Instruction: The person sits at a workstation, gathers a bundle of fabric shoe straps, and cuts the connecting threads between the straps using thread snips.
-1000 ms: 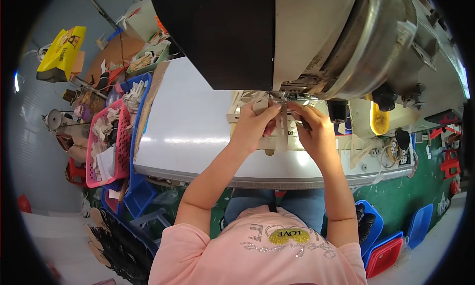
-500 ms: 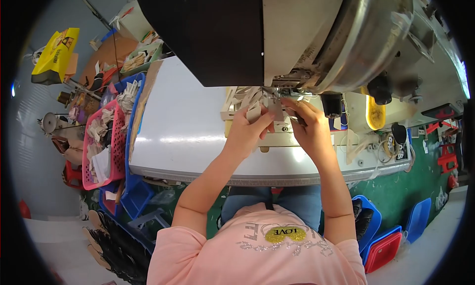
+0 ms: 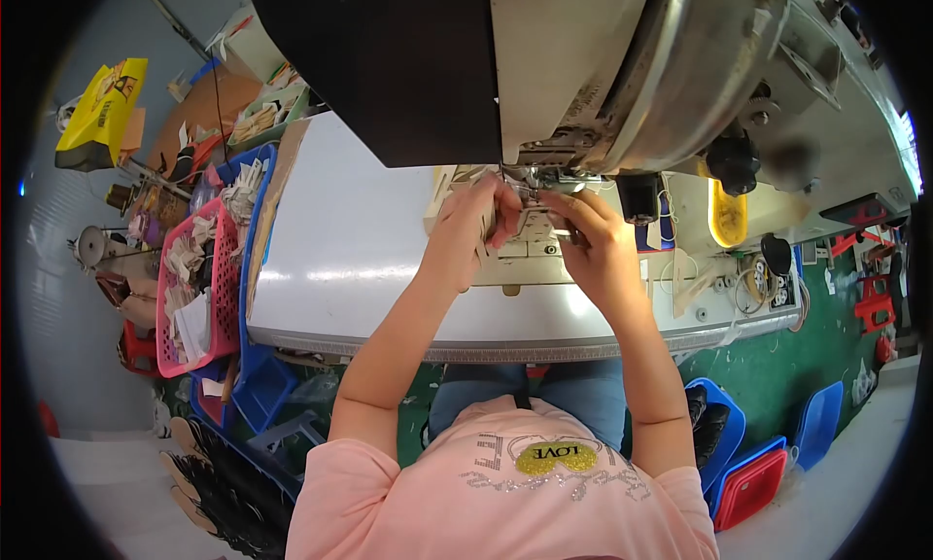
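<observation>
A large sewing machine [image 3: 573, 64] stands over the white work table [image 3: 340, 249]. My left hand [image 3: 471, 227] is at the left of the needle area, turned over with its fingers curled; what they hold, if anything, is too hidden to name. My right hand [image 3: 595, 237] is right of the needle area, its fingertips beside the presser foot and its fingers bent round a small dark thing that I cannot make out. Light strips of material [image 3: 439, 192] lie behind and left of my left hand.
A pink basket [image 3: 225, 297] of light pieces stands left of the table, against a blue tray [image 3: 260, 195]. A yellow dish [image 3: 726, 215] lies to the right. Blue bins [image 3: 714, 429] and a red tray [image 3: 750, 490] are on the floor. The table's front edge [image 3: 437, 350] crosses below my forearms.
My left hand has turned over, and the light pieces it held in front of the needle area no longer show clearly. My right hand stays beside the machine. The whole view has shifted a little.
</observation>
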`<state>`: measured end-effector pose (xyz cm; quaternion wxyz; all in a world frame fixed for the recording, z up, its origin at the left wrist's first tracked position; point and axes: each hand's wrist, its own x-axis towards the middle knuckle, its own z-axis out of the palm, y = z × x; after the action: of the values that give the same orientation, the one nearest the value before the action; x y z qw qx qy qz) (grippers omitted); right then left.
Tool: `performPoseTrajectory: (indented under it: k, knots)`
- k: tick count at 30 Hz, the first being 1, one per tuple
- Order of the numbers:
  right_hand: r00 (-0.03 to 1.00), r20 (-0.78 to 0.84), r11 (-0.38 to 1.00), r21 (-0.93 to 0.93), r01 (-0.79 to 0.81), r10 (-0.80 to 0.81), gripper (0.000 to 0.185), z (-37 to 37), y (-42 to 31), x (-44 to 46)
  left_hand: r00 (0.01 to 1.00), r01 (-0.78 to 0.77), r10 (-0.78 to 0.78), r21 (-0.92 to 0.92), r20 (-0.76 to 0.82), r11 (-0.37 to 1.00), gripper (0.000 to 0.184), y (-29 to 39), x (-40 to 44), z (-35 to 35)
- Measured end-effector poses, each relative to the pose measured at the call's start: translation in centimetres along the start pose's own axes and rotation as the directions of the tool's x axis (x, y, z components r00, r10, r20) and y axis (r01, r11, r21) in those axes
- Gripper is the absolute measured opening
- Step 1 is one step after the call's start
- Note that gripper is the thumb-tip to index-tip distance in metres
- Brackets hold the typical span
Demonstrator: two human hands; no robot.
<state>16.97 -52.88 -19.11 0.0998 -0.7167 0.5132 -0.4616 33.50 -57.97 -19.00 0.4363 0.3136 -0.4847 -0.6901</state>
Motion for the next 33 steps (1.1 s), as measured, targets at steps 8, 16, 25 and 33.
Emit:
performPoseTrajectory:
  k: [8,16,25,33]
  knots:
    - [0.985,0.021,0.985,0.025,0.169,-0.169,0.049,1.3,-2.2,-0.1,0.968,0.242,-0.250,-0.180,-0.020,0.953,0.071,-0.7,-3.4,1.9]
    - [0.989,0.019,0.977,0.155,0.144,-0.148,0.037,1.6,-1.7,-1.2,0.942,0.323,-0.334,-0.280,0.007,0.904,0.054,-1.3,-3.9,2.3]
    - [0.952,0.128,0.778,0.551,-0.301,0.278,0.006,-0.9,-3.4,-1.0,0.991,-0.051,0.040,0.079,0.126,0.996,0.026,-2.0,-3.5,0.2]
    - [0.987,-0.149,0.960,0.278,-0.021,0.065,0.025,1.1,1.0,-0.4,0.992,0.097,-0.085,0.135,-0.091,0.986,0.012,-1.1,-1.7,0.5]
